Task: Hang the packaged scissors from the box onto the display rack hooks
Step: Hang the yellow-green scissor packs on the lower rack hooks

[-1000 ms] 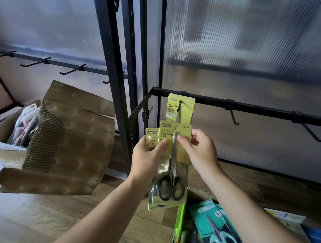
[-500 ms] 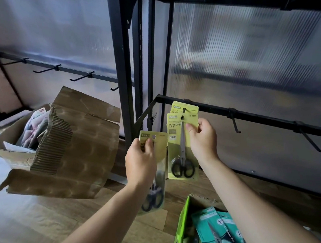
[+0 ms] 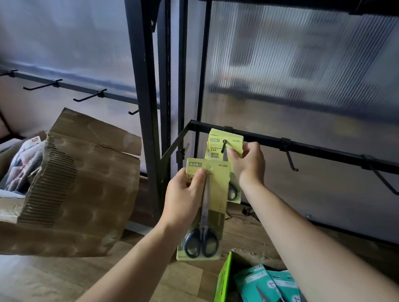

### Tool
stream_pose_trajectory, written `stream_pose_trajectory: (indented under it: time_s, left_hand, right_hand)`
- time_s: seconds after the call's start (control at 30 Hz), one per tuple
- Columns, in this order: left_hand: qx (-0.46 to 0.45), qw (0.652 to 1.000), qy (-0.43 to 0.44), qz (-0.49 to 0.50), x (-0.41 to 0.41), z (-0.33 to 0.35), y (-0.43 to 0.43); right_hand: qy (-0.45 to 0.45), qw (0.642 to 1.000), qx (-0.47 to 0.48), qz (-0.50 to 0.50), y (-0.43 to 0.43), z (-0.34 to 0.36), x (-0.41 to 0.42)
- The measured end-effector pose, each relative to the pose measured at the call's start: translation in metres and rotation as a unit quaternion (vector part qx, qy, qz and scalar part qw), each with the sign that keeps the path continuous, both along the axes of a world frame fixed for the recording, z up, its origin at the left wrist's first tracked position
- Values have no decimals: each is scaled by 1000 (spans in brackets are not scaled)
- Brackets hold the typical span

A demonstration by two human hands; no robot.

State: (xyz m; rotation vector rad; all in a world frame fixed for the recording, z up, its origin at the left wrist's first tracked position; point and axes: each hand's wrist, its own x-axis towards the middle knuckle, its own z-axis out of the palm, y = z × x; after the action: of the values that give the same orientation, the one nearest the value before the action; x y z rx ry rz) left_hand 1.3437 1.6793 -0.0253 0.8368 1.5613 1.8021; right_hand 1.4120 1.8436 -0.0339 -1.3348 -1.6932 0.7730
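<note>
Left hand (image 3: 185,196) is up in front of the rack with a firm grip on a yellow pack (image 3: 217,191): thumb pressed across the front of the card near the top, fingers curled behind it. The pack hangs upright from that grip, black scissor handles at the bottom, and it is not on any hook. It sits just below and left of the hook (image 3: 224,146).

Right hand (image 3: 249,165) is higher, at the rail (image 3: 334,150). Its grip is closed too, fingertips pinching the right edge of the hung packs (image 3: 236,141). Those yellow cards are threaded on the hook, whose dark tip pokes out through the front card. The held pack overlaps the lower part of them.

Along the rail to the right, two spare hooks (image 3: 291,160) angle down, bare.

Down at the bottom edge, the green box (image 3: 222,287) stands open on the floor (image 3: 50,288), with teal packs (image 3: 265,287) inside it. Off to the left, a torn brown carton (image 3: 90,180) sags open, its contents too blurred to tell.
</note>
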Motion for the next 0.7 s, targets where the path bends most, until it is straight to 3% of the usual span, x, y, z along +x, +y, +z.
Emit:
stream_pose_trajectory:
  time_s: [0.07,0.17,0.4,0.6,0.7]
  left_hand:
    - [9,1000,2,0,-1,4,5]
    - [4,1000,19,18,0,6,14]
    - [-4,999,29,46,3,10,32]
    - [-22,998,28,45,-2,12,47]
    - [-66,993,75,66,-5,7,53]
  right_hand:
    - [-3,1000,-2,-11,-3,1,5]
    - [87,996,6,-6,-23,6,18]
    - [128,978,35,161,-66,8,42]
    - [71,989,71,105,-50,5,34]
    - [54,993,70,83,-45,1,30]
